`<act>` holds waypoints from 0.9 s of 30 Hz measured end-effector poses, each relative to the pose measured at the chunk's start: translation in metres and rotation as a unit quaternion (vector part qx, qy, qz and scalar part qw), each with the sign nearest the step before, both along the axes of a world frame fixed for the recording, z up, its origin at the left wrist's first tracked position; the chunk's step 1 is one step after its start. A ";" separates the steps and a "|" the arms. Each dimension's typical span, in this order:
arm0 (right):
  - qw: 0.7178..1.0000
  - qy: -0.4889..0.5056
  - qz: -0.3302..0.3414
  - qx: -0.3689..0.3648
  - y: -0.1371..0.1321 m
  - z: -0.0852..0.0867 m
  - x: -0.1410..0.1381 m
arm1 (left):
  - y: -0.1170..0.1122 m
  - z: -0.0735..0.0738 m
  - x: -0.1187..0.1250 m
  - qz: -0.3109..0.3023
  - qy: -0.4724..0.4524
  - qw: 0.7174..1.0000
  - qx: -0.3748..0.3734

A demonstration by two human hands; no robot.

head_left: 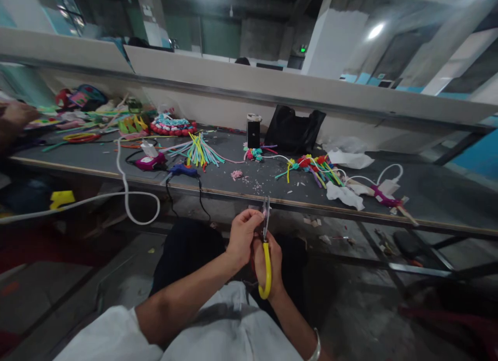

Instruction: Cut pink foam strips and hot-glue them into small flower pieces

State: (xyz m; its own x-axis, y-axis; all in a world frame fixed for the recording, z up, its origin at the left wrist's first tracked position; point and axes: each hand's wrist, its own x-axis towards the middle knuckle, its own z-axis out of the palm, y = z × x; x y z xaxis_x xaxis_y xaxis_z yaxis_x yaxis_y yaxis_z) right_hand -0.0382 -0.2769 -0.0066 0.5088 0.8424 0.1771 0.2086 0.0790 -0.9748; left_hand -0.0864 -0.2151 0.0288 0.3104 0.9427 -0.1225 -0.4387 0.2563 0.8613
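Note:
My right hand (pixel 276 260) grips a pair of scissors (pixel 267 270) with yellow handles, its blades pointing up toward the table edge and slightly apart. Close beside the blades, my left hand (pixel 241 236) is closed in a pinch. A tiny pale pink bit shows by its fingertips, too small to name. Both hands are held over my lap, just in front of the table (pixel 229 187). On the tabletop ahead lie a small pile of pink clippings (pixel 236 174) and scattered pale crumbs (pixel 257 186).
Colourful fuzzy stems (pixel 200 151) fan out ahead-left, near a blue-handled tool (pixel 183 169) and a purple glue gun (pixel 150 162). Rightward are a black bag (pixel 293 130), more coloured stems (pixel 317 169) and another purple glue gun (pixel 385 196). A white cable (pixel 124 179) hangs at left. Another person's hand (pixel 19 113) is far left.

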 end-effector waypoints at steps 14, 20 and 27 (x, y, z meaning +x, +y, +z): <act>1.000 0.021 -0.001 0.014 -0.003 -0.008 -0.001 | -0.006 -0.004 -0.005 -0.059 -0.039 0.995 -0.067; 0.989 -0.114 -0.026 -0.085 -0.007 -0.031 0.029 | 0.010 0.002 -0.014 -0.056 -0.066 0.996 -0.016; 0.931 -0.304 -0.059 -0.192 0.011 -0.021 0.090 | 0.044 0.008 -0.019 -0.103 0.040 0.993 0.039</act>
State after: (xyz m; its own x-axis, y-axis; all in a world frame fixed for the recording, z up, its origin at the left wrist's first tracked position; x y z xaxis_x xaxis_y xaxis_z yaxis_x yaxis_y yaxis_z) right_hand 0.0522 -0.2662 -0.0281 0.5065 0.8472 0.1601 0.7160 -0.3099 -0.6256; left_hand -0.1057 -0.1715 0.0363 0.4903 0.8676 -0.0829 -0.3137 0.2644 0.9119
